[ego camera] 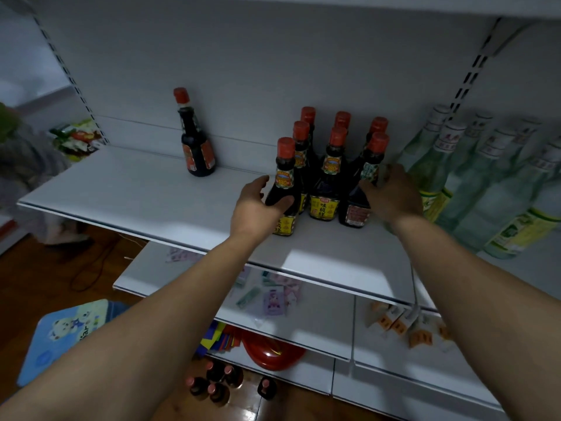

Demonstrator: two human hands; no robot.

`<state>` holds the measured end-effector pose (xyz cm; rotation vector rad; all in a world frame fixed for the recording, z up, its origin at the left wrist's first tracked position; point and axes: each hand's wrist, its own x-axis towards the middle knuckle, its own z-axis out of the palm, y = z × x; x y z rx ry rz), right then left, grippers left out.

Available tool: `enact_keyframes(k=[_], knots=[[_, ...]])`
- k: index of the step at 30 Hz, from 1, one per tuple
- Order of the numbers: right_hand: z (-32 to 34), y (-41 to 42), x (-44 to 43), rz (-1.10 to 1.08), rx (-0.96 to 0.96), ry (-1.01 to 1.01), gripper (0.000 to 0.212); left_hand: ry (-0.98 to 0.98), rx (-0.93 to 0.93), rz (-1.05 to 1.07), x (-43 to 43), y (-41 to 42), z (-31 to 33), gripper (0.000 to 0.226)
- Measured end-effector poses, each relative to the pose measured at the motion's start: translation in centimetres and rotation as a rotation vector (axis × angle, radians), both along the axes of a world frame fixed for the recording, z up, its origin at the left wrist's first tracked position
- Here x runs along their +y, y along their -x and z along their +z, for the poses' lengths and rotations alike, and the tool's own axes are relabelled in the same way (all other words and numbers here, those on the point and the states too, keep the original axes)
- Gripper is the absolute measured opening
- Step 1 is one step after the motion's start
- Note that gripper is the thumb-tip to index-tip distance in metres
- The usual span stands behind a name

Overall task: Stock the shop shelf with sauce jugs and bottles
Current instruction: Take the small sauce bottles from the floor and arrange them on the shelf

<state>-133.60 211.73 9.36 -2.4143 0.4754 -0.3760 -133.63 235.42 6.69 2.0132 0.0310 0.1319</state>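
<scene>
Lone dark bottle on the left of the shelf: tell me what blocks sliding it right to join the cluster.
Nothing visible does. Bare shelf lies between the lone bottle and the cluster. Only the left hand, curled around the cluster's front-left bottle, sits at that end.

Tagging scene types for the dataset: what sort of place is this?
Most likely a small shop aisle. White metal shelf on slotted uprights, rows of identical red-capped sauce bottles with the left hand and right hand on them, pale green bottles alongside.
</scene>
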Motion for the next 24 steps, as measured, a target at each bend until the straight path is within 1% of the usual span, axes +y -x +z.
enact_keyframes(k=[3, 5, 9, 11, 13, 15, 17, 19, 22, 24], knots=[[0.4, 1.2, 1.0, -0.067, 0.024, -0.003, 0.069, 0.024, 0.008, -0.005, 1.6, 1.7, 0.3, 0.064], [0.3, 2.5, 2.2, -0.108, 0.034, -0.002, 0.069, 0.037, 0.013, -0.025, 2.9, 3.2, 0.4, 0.058], [0.1, 5.6, 5.6, -0.166, -0.073, -0.006, 0.048, 0.115, 0.099, -0.116, 5.9, 6.7, 0.0, 0.04], [-0.3, 7.2, 7.8, -0.186, -0.108, -0.028, 0.04, 0.097, 0.163, -0.19, 7.6, 8.2, -1.0, 0.031], [-1.2, 8.8, 9.9, -0.184, -0.108, -0.046, 0.034, 0.032, 0.263, -0.286, 9.2, 9.3, -3.1, 0.03], [-2.5, 10.3, 12.0, -0.179, -0.105, -0.052, 0.029, -0.046, 0.39, -0.396, 10.8, 10.4, -5.8, 0.041], [-4.4, 11.9, 14.0, -0.172, -0.101, -0.064, 0.026, -0.122, 0.508, -0.451, 12.2, 11.4, -9.0, 0.052], [-7.1, 13.3, 15.7, -0.158, -0.082, -0.064, 0.025, -0.2, 0.619, -0.439, 13.3, 12.3, -12.4, 0.052], [-11.9, 15.5, 17.4, -0.112, 0.022, -0.057, 0.026, -0.239, 0.758, -0.389, 14.4, 13.5, -17.6, 0.049], [-15.2, 16.4, 18.1, -0.089, 0.098, -0.055, 0.027, -0.265, 0.792, -0.386, 14.5, 14.4, -20.9, 0.049]])
